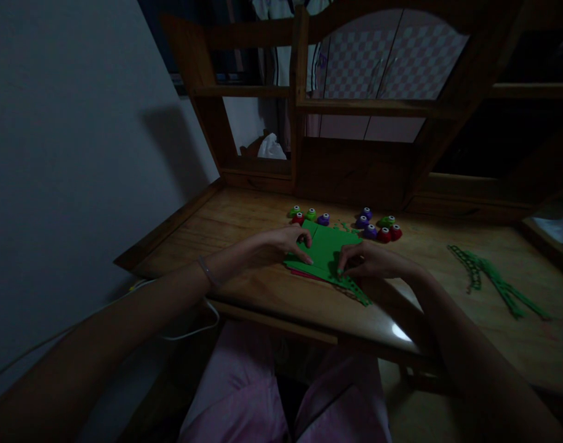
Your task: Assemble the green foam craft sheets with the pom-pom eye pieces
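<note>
Green sheets (325, 246) lie on the wooden desk in front of me, with a red edge (304, 274) showing beneath them. My left hand (294, 242) rests at the left side of the sheets, its thumb and fingers apart. On the right part of the sheets, my right hand (359, 258) has its fingertips pinched together, close to a small green piece whose outline is hard to make out. A green strip with a row of holes (359, 292) reaches out from the sheets toward the desk's front edge.
Behind the sheets stand several small red, green and purple round items (370, 231) and little green scraps (348, 227). Perforated green strips (498, 283) lie at the right. A wooden shelf unit (355, 107) rises behind the desk (244, 212).
</note>
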Available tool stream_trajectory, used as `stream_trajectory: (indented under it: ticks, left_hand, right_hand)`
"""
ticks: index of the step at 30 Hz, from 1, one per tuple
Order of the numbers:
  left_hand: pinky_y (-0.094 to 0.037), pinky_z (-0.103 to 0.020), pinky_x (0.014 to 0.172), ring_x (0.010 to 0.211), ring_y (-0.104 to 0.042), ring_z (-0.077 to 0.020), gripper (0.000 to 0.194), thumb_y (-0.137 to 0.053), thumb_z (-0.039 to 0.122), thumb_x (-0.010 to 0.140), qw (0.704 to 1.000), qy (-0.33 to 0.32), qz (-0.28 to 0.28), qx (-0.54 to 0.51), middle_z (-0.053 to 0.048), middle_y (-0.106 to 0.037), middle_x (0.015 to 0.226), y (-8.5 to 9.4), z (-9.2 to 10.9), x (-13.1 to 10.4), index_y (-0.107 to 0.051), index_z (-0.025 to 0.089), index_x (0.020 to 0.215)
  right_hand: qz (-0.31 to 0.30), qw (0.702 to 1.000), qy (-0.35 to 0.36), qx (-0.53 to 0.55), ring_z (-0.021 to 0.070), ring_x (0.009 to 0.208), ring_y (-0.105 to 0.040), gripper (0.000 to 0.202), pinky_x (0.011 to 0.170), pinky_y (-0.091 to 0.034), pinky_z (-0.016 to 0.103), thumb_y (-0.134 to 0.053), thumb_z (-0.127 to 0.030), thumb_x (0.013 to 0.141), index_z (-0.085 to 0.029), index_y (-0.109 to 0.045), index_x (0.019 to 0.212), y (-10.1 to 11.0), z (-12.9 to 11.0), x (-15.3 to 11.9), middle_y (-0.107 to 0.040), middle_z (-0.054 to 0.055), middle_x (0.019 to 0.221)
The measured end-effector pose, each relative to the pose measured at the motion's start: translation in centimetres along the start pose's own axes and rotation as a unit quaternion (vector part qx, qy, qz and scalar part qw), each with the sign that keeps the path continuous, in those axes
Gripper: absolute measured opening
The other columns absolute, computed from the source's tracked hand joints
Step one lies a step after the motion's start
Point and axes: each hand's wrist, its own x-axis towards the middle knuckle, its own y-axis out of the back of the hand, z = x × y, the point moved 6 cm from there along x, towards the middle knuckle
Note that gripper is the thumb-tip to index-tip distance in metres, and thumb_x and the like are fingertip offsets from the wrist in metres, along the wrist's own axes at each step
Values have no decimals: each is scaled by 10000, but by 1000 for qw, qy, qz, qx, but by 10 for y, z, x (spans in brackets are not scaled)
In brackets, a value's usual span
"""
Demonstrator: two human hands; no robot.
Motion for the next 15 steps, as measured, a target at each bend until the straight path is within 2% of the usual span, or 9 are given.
stream_trajectory:
  ticks: [4, 10, 15]
  left_hand:
    - [-390, -266, 788, 935, -477, -186, 410, -756, 414, 619, 1000, 11, 14, -3, -15, -532, 991, 2, 1, -1, -566, 197, 911]
    - [-380, -272, 780, 927, -472, -189, 403, -766, 390, 607, 1000, 19, 15, -4, -22, -533, 995, 1, -1, -1, -579, 199, 908]
    - [-371, -266, 753, 907, -472, -181, 417, -771, 392, 605, 1000, 18, 17, 6, -25, -538, 1005, 1, -1, 0, -591, 198, 927]
  right_hand:
    - [-18, 1000, -13, 13, 144, 729, -559, 211, 669, -419, 252, -679, -387, 753, -204, -739, 839, -1, 5, -2, -625, 20, 822]
    - [-74, 997, -26, 20, 142, 718, -561, 193, 649, -418, 246, -683, -353, 741, -201, -746, 842, -2, 7, -12, -624, 16, 787]
    - [-51, 998, -35, -4, 134, 694, -523, 291, 635, -395, 239, -675, -298, 736, -232, -699, 1019, 3, 3, -13, -594, -14, 755]
